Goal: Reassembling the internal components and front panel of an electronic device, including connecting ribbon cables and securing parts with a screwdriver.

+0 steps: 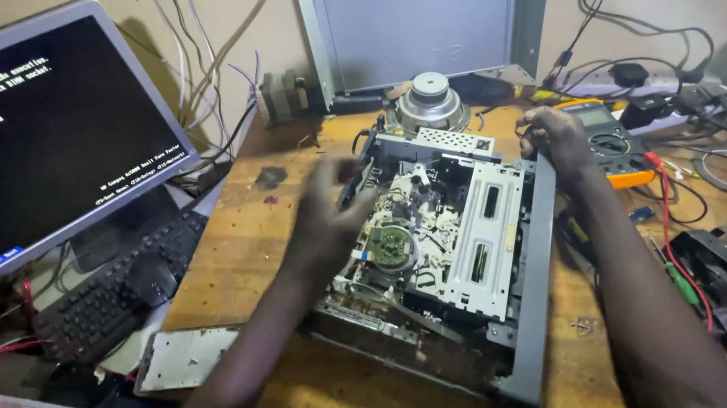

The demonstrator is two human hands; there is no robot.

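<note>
An opened video cassette player [446, 259] lies tilted on a wooden table [230, 259], its metal tape mechanism and round drum exposed. My left hand [331, 204] is blurred over the machine's left side, fingers spread near the mechanism, holding nothing that I can make out. My right hand [556, 137] grips the far right corner of the player's grey casing.
A monitor [27, 136] showing white text on black stands at left, with a black keyboard [113, 293] and mouse [149, 279] below it. A speaker driver [431, 102], a yellow multimeter [608, 139], cables, a loose metal plate [187, 358] and tools surround the player.
</note>
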